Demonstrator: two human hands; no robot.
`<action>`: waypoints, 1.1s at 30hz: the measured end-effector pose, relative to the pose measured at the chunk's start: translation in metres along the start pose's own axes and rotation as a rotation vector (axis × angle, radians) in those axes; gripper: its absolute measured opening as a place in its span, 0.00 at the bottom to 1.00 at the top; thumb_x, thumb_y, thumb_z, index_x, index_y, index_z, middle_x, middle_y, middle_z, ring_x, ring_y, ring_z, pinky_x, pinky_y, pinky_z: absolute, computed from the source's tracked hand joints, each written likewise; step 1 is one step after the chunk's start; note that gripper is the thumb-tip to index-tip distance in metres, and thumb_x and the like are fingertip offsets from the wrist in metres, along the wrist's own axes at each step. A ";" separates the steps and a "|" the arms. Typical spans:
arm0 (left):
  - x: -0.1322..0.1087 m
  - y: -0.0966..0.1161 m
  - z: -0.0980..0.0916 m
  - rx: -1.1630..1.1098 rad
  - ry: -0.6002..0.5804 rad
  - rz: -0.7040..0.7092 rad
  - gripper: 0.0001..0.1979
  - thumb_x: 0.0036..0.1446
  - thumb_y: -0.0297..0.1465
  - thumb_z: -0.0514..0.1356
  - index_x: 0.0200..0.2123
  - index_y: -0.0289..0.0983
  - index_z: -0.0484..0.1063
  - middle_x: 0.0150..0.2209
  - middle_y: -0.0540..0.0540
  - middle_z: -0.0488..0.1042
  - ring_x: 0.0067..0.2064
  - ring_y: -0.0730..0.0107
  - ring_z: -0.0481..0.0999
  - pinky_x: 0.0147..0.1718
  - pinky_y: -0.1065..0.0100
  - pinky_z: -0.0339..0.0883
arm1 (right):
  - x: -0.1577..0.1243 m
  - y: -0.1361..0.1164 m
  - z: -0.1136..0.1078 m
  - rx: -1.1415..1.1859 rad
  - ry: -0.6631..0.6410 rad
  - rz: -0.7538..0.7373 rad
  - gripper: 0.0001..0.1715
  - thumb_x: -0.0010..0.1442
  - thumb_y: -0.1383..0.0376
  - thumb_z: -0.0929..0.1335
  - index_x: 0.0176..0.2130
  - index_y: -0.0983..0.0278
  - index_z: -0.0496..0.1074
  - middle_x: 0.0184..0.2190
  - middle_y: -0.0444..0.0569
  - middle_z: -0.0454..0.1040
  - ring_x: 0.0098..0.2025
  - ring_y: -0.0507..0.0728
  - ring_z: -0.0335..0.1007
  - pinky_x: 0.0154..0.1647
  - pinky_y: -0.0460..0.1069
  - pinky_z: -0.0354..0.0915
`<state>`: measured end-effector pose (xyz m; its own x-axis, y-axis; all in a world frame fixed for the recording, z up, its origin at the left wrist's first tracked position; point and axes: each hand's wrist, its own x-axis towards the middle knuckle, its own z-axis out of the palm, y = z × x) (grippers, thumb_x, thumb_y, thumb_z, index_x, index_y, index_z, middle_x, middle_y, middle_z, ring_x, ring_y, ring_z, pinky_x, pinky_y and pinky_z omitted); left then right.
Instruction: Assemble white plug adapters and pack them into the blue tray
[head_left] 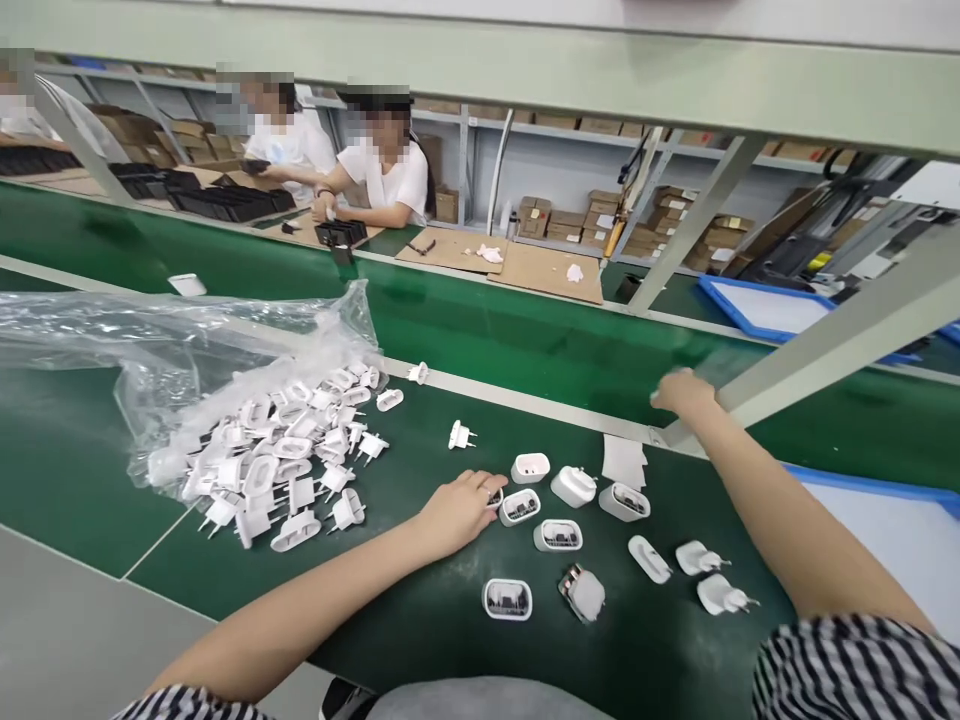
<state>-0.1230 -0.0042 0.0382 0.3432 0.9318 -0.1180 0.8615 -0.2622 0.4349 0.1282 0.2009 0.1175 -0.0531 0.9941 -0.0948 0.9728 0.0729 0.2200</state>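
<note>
A green bench mat (450, 640) is seen in front of a green conveyor belt (487, 330), beyond which two co-workers (382, 170) are seated before shelves of cartons; a blue tray (765, 305) is set at the far right. A clear plastic bag (150, 340) is spread open on the left, and a large heap of white plug pieces (277, 460) is spilled from its mouth, unsorted as far as can be judged. Only a few pieces are laid out apart near the middle: several open white housings (558, 535), and two plug caps (712, 575) to their right, beside a paper slip (624, 460); by that count little is judged done and most is left. The left hand (457, 510) is laid flat, palm down, fingers spread and unclenched, its fingertips touching one housing (519, 506). The right hand (682, 392) is stretched well away to the belt's edge by a metal strut (825, 350); it is blurred, and its grip cannot be told.
</note>
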 end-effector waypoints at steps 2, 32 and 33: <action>0.000 0.003 0.000 0.003 -0.018 -0.056 0.23 0.48 0.28 0.50 0.49 0.40 0.52 0.46 0.45 0.61 0.46 0.63 0.60 0.40 0.62 0.61 | -0.037 -0.005 -0.010 -0.010 -0.054 -0.050 0.16 0.45 0.63 0.64 0.34 0.71 0.69 0.36 0.60 0.66 0.34 0.60 0.67 0.29 0.50 0.61; -0.026 -0.027 -0.007 0.078 0.004 0.148 0.47 0.28 0.44 0.62 0.52 0.39 0.46 0.55 0.40 0.44 0.54 0.53 0.48 0.45 0.56 0.54 | -0.195 -0.145 0.049 0.587 -0.275 -0.635 0.51 0.36 0.70 0.69 0.54 0.69 0.42 0.51 0.61 0.50 0.45 0.63 0.59 0.40 0.52 0.59; -0.026 -0.035 -0.010 0.087 0.014 0.172 0.47 0.28 0.45 0.61 0.52 0.39 0.45 0.55 0.40 0.45 0.53 0.54 0.49 0.46 0.57 0.52 | -0.194 -0.150 0.049 0.589 -0.264 -0.667 0.52 0.35 0.70 0.70 0.54 0.69 0.41 0.50 0.61 0.50 0.45 0.63 0.59 0.39 0.52 0.59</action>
<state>-0.1659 -0.0171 0.0352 0.4832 0.8748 -0.0358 0.8199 -0.4378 0.3690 0.0038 -0.0066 0.0556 -0.6602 0.7053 -0.2581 0.7208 0.4985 -0.4816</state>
